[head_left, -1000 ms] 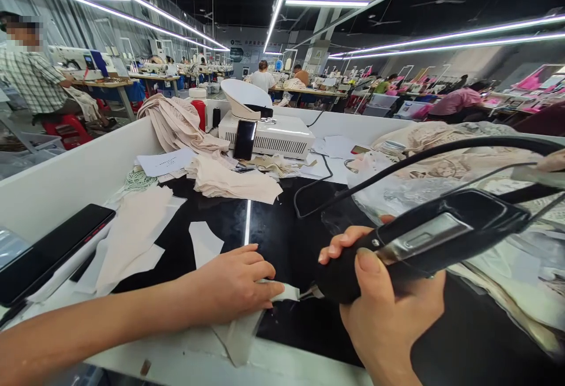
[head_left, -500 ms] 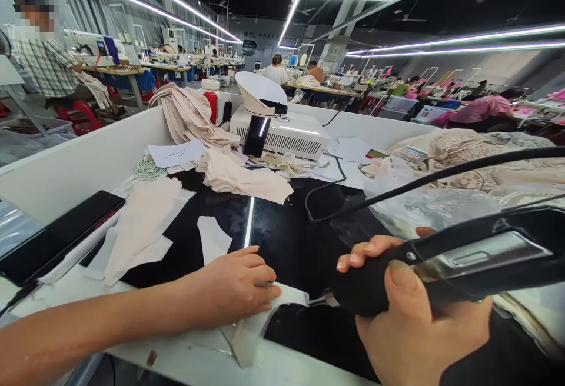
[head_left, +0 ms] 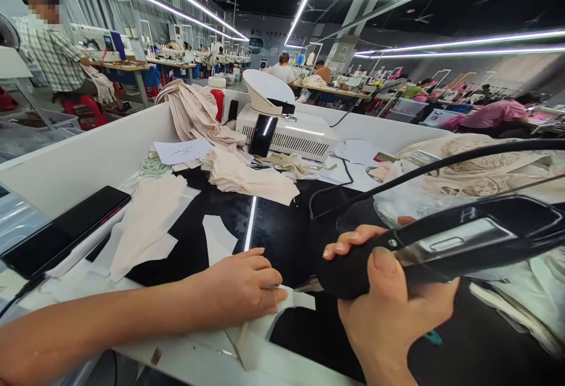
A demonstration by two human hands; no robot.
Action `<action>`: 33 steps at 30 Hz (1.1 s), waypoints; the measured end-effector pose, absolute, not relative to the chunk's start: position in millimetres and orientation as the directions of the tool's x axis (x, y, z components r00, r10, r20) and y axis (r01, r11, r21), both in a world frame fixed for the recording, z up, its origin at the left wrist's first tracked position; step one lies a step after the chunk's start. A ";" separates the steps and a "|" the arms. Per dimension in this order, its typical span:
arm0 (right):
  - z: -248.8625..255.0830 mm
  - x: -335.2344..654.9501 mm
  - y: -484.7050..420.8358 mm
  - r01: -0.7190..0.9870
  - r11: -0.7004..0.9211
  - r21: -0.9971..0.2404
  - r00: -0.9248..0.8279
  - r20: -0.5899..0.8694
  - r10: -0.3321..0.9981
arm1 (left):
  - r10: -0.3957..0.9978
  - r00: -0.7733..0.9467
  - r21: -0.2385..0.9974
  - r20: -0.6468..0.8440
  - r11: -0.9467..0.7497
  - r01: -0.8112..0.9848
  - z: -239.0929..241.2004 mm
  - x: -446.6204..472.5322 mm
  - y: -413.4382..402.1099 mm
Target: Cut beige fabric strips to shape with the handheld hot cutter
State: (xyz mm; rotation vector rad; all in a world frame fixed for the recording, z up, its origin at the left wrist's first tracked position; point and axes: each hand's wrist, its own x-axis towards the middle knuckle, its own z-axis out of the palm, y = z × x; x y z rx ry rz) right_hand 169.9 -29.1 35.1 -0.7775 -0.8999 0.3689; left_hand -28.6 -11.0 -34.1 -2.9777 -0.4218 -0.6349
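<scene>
My right hand wraps round a black corded hand tool with a silver panel on its side. Its short metal tip points left and lies just beside a white cut piece. My left hand presses on that piece with bent fingers, holding it at the front edge of the black work surface; the thumb is hidden. A smaller white cut piece lies flat beyond my left hand. Farther left rests a stack of pale pink and white pieces.
More pale pieces lie in a pile at the back. Behind them a phone leans on a white vented box. A black power bank or phone lies left. The tool's cord arches over plastic-wrapped lace. Co-workers sit beyond.
My right hand and the tool have moved left, bringing the metal tip to the far side of the white piece's end. My left hand stays on the piece. The view has shifted slightly.
</scene>
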 end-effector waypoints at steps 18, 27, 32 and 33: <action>40.9 183.2 -33.4 0.091 0.664 -0.742 0.611 0.568 0.552 | 0.257 0.877 0.008 0.406 -0.961 0.278 -34.4 -29.1 -9.9; 40.6 172.1 -45.8 0.009 0.682 -0.731 0.574 0.563 0.595 | 0.247 0.882 0.016 0.401 -0.965 0.263 -31.9 -29.0 -8.9; 37.2 170.8 -46.2 0.011 0.672 -0.741 0.561 0.561 0.609 | 0.247 0.880 0.005 0.405 -0.963 0.268 -32.8 -29.0 -7.9; 37.6 171.7 -46.2 0.015 0.667 -0.745 0.565 0.557 0.609 | 0.248 0.881 0.007 0.402 -0.963 0.268 -32.6 -29.3 -7.8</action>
